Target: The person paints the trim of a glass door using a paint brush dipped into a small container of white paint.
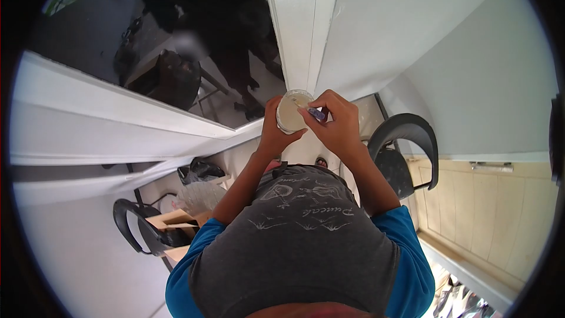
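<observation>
My left hand (275, 132) is wrapped round the side of a round tub (280, 119) of pale, cream-coloured paint, holding it up in front of my body. A paintbrush (316, 114) with a purple handle is pinched between the thumb and fingers of my right hand (340, 119). Its far end reaches over the rim into the tub, where the bristles are hidden. Whitish smears coat the tub's rim. Both hands are close together, just before a white upright frame post (300, 35).
Dark reflective glass (229, 35) fills the left side within a white frame. To the right are a pale wall (412, 29), a black chair (406, 147) and a light wooden door (482, 200). Another chair with an open cardboard box (170, 221) stands at lower left, near plastic bags (203, 171).
</observation>
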Tool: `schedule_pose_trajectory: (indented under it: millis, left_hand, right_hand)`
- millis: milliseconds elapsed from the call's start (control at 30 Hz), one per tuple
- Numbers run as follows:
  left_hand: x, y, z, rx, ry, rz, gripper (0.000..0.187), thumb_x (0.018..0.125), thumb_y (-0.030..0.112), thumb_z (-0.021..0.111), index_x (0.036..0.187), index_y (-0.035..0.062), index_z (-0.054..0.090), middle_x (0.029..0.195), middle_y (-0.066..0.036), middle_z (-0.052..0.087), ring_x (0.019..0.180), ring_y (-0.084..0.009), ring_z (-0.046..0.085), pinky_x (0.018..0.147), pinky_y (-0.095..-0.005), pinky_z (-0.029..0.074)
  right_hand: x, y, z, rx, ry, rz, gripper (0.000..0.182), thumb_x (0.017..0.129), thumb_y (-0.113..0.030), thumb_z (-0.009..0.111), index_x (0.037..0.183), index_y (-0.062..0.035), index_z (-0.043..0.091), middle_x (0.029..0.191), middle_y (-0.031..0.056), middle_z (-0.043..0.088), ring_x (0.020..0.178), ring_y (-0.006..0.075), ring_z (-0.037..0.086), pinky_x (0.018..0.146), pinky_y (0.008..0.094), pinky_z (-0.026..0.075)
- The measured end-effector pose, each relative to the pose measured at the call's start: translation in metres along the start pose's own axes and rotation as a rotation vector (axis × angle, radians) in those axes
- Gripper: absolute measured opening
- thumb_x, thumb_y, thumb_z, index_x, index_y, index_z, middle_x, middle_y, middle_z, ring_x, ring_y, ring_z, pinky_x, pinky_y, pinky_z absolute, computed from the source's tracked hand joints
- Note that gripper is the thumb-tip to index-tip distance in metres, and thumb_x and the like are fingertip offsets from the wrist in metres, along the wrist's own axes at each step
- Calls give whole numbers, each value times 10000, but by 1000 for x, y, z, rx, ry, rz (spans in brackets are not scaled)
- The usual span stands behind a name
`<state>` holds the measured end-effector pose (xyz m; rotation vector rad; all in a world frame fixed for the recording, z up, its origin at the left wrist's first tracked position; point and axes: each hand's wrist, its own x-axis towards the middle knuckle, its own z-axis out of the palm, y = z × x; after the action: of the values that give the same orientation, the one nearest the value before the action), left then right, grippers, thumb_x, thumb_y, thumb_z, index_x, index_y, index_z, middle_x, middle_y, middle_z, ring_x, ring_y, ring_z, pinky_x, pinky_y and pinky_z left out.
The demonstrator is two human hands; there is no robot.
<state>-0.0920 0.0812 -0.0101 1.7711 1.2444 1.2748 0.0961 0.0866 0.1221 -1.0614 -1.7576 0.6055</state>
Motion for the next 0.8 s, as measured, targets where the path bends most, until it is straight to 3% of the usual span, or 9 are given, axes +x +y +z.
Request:
schedule_pose_trajectory:
  millis: [133,200,233,633,700,800]
  left_hand:
    - [13,-18,-26,-75,-68,30,957,633,138,935,1422,38,403,1383,-176,444,1311,-358,474,1107,-452,403]
    - [22,-25,-39,-73,-98,73,955,632,133,932,1421,34,403,1379,-177,444,1310,-356,475,1108,-450,401]
    - [27,-27,-46,-44,-129,99,954,631,127,931,1421,31,404,1380,-177,441,1311,-354,474,1108,-449,401]
    - [44,-66,-71,-229,-364,64,969,645,128,936,1443,33,394,1395,-168,416,1319,-324,468,1114,-434,399]
    - [47,-67,-74,-246,-396,57,977,646,129,939,1448,36,390,1397,-168,413,1325,-322,465,1117,-435,398]
    - [47,-71,-76,-268,-401,84,978,652,123,937,1454,40,383,1395,-166,411,1332,-317,461,1123,-437,394]
  right_hand:
    - [6,-8,29,5,100,44,224,798,-84,872,859,-18,666,743,77,637,627,149,625,580,273,493]
    - [9,-10,42,-104,169,-132,247,794,-109,866,846,-49,632,764,77,642,606,179,636,543,305,496]
    - [9,-12,50,-118,186,-121,247,794,-109,866,846,-49,632,764,77,642,606,179,636,543,305,496]
    - [-11,-29,93,-37,431,196,225,794,-72,865,838,-30,648,747,70,625,642,172,615,570,306,480]
    - [-14,-30,93,-132,428,194,209,835,-42,842,884,1,644,798,73,663,718,107,616,660,263,500]
    - [-18,-33,96,13,466,362,169,867,-28,803,901,5,641,820,77,669,730,122,627,686,257,502]
